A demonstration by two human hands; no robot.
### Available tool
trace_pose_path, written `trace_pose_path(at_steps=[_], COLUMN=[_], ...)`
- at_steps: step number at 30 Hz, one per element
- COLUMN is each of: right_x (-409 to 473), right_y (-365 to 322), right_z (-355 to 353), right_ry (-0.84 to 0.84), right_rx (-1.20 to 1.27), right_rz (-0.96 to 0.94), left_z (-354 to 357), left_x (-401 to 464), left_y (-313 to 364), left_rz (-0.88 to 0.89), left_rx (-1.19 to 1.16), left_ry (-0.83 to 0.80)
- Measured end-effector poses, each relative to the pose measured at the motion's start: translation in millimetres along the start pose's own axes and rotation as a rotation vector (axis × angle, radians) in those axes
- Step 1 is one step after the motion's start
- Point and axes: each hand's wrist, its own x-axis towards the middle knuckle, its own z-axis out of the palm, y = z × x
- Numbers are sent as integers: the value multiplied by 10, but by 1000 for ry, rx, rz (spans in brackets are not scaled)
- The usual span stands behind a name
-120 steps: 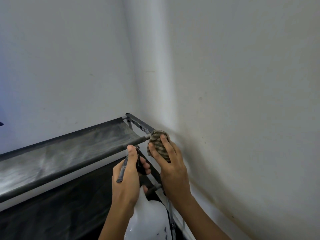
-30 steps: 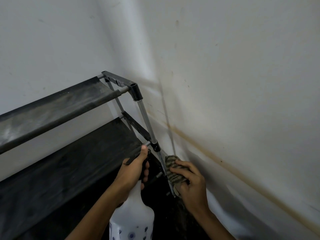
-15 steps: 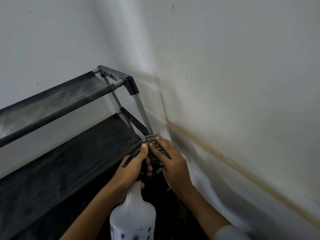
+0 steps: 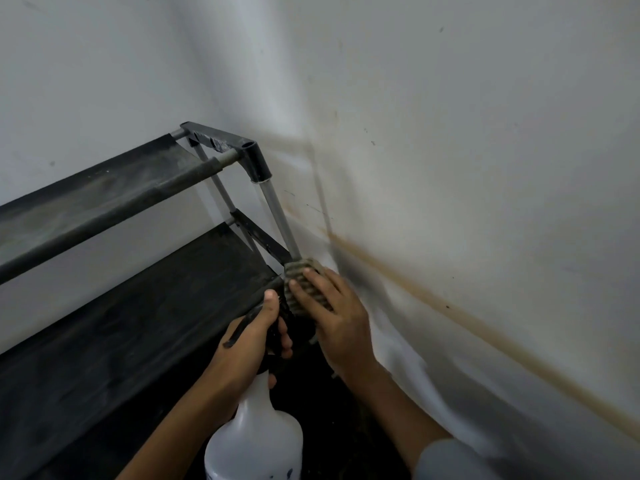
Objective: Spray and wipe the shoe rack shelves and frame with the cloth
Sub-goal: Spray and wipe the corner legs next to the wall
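Observation:
The black shoe rack [image 4: 114, 188] stands in a wall corner, with a dusty top shelf and a darker second shelf [image 4: 145, 306] below. Its grey front upright post [image 4: 278, 220] runs down from a black corner joint. My right hand [image 4: 332, 317] grips the striped grey cloth [image 4: 301, 275] wrapped round the post at the second shelf's corner. My left hand [image 4: 252, 344] holds the black trigger head of a white spray bottle [image 4: 254, 441], close beside the right hand. The joint under the cloth is hidden.
White walls close in behind and on the right. The right wall [image 4: 467, 168] carries a brown stain line [image 4: 450, 306] and sits a short way from the post. The floor under the rack is dark.
The cloth and my right hand came down the post from the top corner, went below the second shelf joint, then rose back to that joint. My left hand kept the bottle.

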Motion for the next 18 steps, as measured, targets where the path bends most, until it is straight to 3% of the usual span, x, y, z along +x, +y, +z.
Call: trace_pose_path(at_steps=[4,7,13,18], right_x=[-479,-795,-788,-921], right_y=[59,103,-13,-26], right_z=[-11,-55,-148,-218], right_ry=[-76,-164,23,-15], right_rx=[-51,-17,246,300], right_rz=[-1,174,607,640], left_z=[-48,-45,16,96], left_x=[-6,-14,-24,43], left_y=[-18,-23,-83,-9], left_rz=[-5,3,-14,-57], left_rx=[21,51,61,21], left_ry=[26,20,0,66])
